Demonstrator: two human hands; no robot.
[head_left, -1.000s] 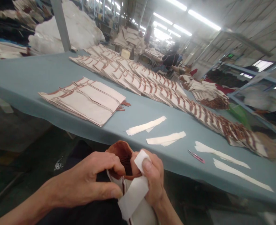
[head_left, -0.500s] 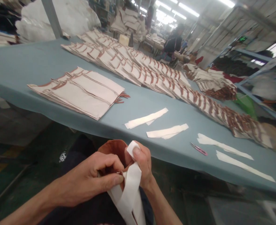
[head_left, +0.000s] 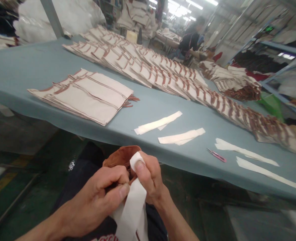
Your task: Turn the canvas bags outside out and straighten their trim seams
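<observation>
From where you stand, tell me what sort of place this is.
Most likely a sewing or garment workshop: long overlapping rows of brown-edged cream cloth pieces cover part of a blue-green table, with pink-handled snips lying near white strips.

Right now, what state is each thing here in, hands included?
Held cloth: bunched
Held strip: bent
Left hand: pinching the cloth
Right hand: gripping the strip
Loose strips: lying flat
Pink snips: lying down, blades too small to judge
Cloth stack: lying flat
Cloth rows: overlapping
</observation>
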